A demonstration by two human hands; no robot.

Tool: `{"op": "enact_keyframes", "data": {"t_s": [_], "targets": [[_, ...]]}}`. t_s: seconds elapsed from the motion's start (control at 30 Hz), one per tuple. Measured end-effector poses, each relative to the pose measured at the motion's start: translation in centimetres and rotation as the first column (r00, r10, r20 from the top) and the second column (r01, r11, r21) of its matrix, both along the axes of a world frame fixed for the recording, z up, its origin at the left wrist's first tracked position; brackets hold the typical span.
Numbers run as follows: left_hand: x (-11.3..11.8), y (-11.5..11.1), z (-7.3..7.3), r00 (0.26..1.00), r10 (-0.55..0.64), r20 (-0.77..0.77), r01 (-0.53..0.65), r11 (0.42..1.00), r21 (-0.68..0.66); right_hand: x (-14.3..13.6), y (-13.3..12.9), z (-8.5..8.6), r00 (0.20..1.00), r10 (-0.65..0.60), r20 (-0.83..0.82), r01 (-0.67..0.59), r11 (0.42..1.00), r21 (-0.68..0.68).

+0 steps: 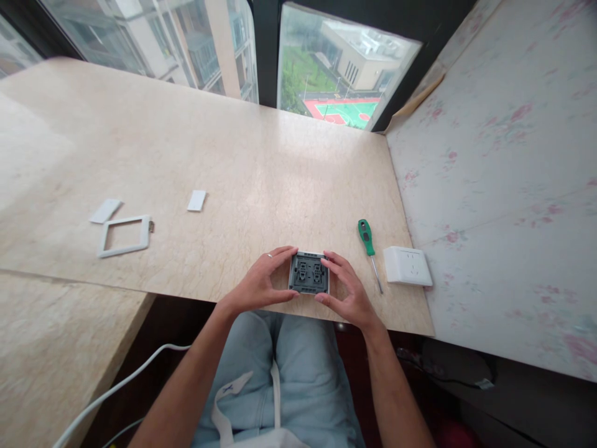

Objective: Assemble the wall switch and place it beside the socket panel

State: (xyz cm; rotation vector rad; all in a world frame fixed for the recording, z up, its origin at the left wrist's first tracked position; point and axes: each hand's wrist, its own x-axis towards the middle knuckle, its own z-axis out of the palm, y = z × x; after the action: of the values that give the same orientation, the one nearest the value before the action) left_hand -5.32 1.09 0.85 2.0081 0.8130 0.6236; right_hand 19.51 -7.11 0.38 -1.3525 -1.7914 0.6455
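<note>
A dark grey switch module point(309, 273) with a white rim lies at the front edge of the stone counter, its inner mechanism facing up. My left hand point(267, 279) grips its left side between thumb and fingers. On the right side, my right hand point(347, 290) holds it the same way, fingertips at the top right corner and thumb at the bottom right. A green-handled screwdriver point(366, 238) rests to the right of my right hand, its tip pointing toward the front edge.
A white socket box point(408, 266) stands by the papered wall. Further left on the counter point(224, 155) lie a white frame point(124, 251), a white plate point(106, 211) touching it, and a smaller white piece point(196, 200). A white cable point(125, 378) hangs below at left.
</note>
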Motion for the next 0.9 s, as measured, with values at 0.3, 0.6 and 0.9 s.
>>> {"op": "enact_keyframes", "data": {"t_s": [0.3, 0.6, 0.9], "targets": [[-0.1, 0.1, -0.1, 1.000, -0.010, 0.018, 0.010, 1.000, -0.005, 0.0, 0.0, -0.1, 1.000, 0.015, -0.018, -0.015, 1.000, -0.005], [-0.1, 0.2, -0.5, 0.999, -0.013, 0.048, 0.013, 1.000, -0.002, 0.1, 0.0, -0.4, 0.998, 0.034, -0.043, -0.034, 0.999, 0.003], [0.0, -0.3, -1.2, 0.999, 0.038, 0.027, -0.038, 0.999, 0.033, 0.1, 0.2, -0.6, 0.999, 0.014, -0.041, -0.013, 1.000, 0.021]]}}
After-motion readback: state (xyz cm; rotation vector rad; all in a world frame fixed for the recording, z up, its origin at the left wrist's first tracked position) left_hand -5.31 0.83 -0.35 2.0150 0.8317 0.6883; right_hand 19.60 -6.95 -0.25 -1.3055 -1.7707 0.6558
